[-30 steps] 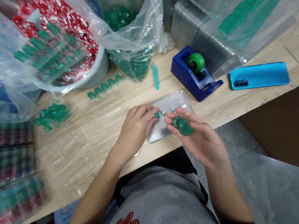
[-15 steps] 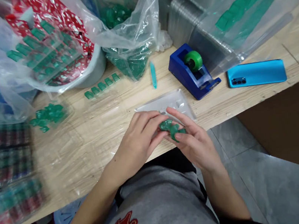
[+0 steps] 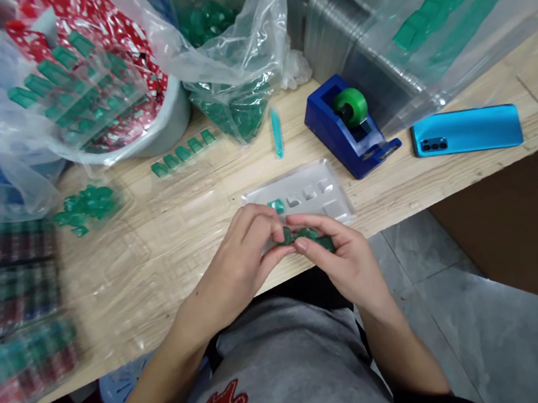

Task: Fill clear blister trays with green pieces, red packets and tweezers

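My left hand (image 3: 247,255) and my right hand (image 3: 342,254) meet at the table's front edge, fingers closed together on a small bunch of green plastic pieces (image 3: 304,235). Just behind my fingers lies a clear plastic blister tray (image 3: 320,188) with several small pockets. One green piece (image 3: 276,206) sits in its leftmost pocket; the other pockets look bare.
A blue tape dispenser (image 3: 346,129) with a green roll and a blue phone (image 3: 471,130) lie to the right. A teal pen-like stick (image 3: 277,133), a strip of green pieces (image 3: 184,153), a loose green pile (image 3: 87,205) and plastic bags of green parts (image 3: 225,46) sit behind. Filled trays (image 3: 8,301) are stacked left.
My left hand left a green piece in the tray's first pocket and came back to my right hand. Both hands now pinch the green pieces together, nearer the table edge.
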`<state>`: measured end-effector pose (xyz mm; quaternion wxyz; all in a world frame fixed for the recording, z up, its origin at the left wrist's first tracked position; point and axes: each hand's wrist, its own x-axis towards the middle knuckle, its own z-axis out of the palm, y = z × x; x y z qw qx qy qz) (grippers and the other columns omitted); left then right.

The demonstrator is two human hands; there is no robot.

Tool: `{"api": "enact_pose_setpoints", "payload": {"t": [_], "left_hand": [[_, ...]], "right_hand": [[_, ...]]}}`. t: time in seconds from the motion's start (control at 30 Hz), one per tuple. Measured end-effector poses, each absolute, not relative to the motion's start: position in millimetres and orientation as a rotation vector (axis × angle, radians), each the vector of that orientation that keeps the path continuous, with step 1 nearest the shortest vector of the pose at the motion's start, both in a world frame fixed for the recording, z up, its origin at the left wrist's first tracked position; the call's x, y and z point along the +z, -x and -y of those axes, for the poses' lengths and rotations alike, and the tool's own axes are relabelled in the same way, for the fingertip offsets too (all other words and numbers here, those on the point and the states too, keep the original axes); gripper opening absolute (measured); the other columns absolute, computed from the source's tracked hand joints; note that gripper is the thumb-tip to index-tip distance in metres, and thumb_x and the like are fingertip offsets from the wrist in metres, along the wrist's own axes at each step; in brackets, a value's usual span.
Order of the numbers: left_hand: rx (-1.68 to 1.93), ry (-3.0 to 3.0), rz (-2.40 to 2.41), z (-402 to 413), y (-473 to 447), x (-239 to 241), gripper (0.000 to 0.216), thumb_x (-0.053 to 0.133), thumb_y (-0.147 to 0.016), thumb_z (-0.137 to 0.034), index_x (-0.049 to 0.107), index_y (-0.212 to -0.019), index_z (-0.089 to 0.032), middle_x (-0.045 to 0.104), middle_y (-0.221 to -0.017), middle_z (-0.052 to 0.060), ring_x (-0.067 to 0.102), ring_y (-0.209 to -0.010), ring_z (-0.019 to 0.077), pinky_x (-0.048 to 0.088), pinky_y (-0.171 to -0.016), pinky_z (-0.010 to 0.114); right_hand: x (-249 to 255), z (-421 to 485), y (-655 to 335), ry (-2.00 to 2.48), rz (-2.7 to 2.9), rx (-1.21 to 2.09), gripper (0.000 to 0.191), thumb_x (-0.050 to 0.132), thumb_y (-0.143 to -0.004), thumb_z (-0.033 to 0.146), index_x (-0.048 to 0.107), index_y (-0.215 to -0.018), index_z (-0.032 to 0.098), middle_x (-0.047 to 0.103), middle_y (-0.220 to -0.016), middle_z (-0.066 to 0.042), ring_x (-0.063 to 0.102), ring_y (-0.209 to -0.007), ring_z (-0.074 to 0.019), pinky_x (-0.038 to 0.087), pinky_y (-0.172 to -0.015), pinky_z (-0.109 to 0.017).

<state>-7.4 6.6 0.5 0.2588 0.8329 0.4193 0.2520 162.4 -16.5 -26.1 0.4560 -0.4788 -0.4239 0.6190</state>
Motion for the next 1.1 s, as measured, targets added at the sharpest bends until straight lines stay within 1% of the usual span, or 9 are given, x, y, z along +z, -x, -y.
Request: {"api": "enact_pose_setpoints", "payload": {"t": [0.13, 0.23, 0.37, 0.43, 0.53, 0.63, 0.73, 0.87, 1.1], "left_hand": [[0.662, -2.223, -1.105, -4, 6, 0, 0.016, 0.053, -0.092, -0.009, 0.043, -0.087, -0.021, 0.054, -0.096, 0.003, 0.056, -0.095, 0.0147, 0.051, -0.082, 0.028], [0.694, -2.166, -1.073, -4, 6, -3, 0.019, 0.057, -0.09, -0.007, 0.044, -0.085, -0.021, 0.054, -0.095, 0.003, 0.057, -0.094, 0.0136, 0.051, -0.082, 0.026], [0.795, -1.976, -0.974, -7, 7, -5, 0.016, 0.065, -0.088, -0.016, 0.05, -0.089, -0.02, 0.058, -0.093, 0.002, 0.059, -0.091, 0.0124, 0.051, -0.081, 0.025], [0.814, -1.898, -0.937, -9, 8, -5, 0.012, 0.064, -0.089, -0.02, 0.053, -0.093, -0.021, 0.061, -0.092, 0.002, 0.061, -0.09, 0.0131, 0.052, -0.08, 0.026], [0.843, -1.823, -0.932, -10, 8, -8, 0.008, 0.062, -0.09, -0.026, 0.055, -0.09, -0.021, 0.063, -0.088, 0.002, 0.063, -0.086, 0.0138, 0.053, -0.075, 0.027], [0.905, -1.806, -1.006, -14, 9, -14, 0.011, 0.062, -0.09, -0.031, 0.056, -0.088, -0.022, 0.062, -0.085, 0.001, 0.063, -0.082, 0.0136, 0.053, -0.071, 0.025], [0.949, -2.01, -1.144, -23, 8, -22, 0.01, 0.066, -0.088, -0.027, 0.058, -0.09, -0.021, 0.061, -0.086, 0.001, 0.062, -0.085, 0.0143, 0.052, -0.074, 0.026], [0.767, -2.364, -1.179, -40, 5, -32, 0.007, 0.062, -0.09, -0.022, 0.06, -0.096, -0.019, 0.06, -0.093, 0.003, 0.061, -0.088, 0.0151, 0.052, -0.078, 0.028], [0.583, -2.465, -1.07, -59, -8, -40, 0.008, 0.059, -0.092, -0.023, 0.06, -0.098, -0.017, 0.062, -0.095, 0.005, 0.061, -0.088, 0.0171, 0.051, -0.077, 0.03]], "right_hand": [[-24, 15, -160, 1.252, 1.117, 1.436, 0.007, 0.068, -0.081, 0.022, 0.071, -0.087, 0.024, 0.077, -0.092, 0.0, 0.071, -0.089, -0.0167, 0.057, -0.085, -0.033], [-23, 13, -162, 1.279, 1.149, 1.41, 0.006, 0.064, -0.081, 0.02, 0.07, -0.082, 0.021, 0.076, -0.087, 0.0, 0.071, -0.083, -0.0155, 0.057, -0.079, -0.03], [-24, 10, -168, 1.257, 1.111, 1.47, 0.005, 0.064, -0.079, 0.019, 0.069, -0.078, 0.021, 0.074, -0.08, 0.001, 0.069, -0.076, -0.014, 0.056, -0.072, -0.027], [-25, 9, -169, 1.186, 1.042, 1.562, 0.004, 0.064, -0.079, 0.019, 0.068, -0.078, 0.021, 0.073, -0.076, 0.002, 0.069, -0.07, -0.0126, 0.056, -0.068, -0.026], [-28, 9, -166, 1.049, 0.943, 1.727, 0.004, 0.063, -0.083, 0.021, 0.064, -0.079, 0.02, 0.069, -0.066, 0.004, 0.065, -0.057, -0.01, 0.055, -0.061, -0.025], [-31, 11, -165, 1.036, 0.902, 1.723, 0.004, 0.062, -0.085, 0.022, 0.064, -0.083, 0.02, 0.067, -0.063, 0.005, 0.06, -0.05, -0.0078, 0.052, -0.055, -0.023], [-36, 12, -173, 1.112, 0.863, 1.565, 0.004, 0.063, -0.087, 0.022, 0.066, -0.086, 0.02, 0.067, -0.065, 0.004, 0.057, -0.05, -0.0068, 0.048, -0.051, -0.021], [-43, 14, -191, 1.155, 0.801, 1.368, 0.005, 0.064, -0.088, 0.021, 0.069, -0.089, 0.023, 0.068, -0.071, 0.003, 0.06, -0.057, -0.0071, 0.048, -0.051, -0.019], [-46, 17, -200, 1.153, 0.801, 1.354, 0.006, 0.064, -0.088, 0.02, 0.069, -0.09, 0.022, 0.068, -0.073, 0.002, 0.061, -0.059, -0.0078, 0.048, -0.05, -0.019]]}}
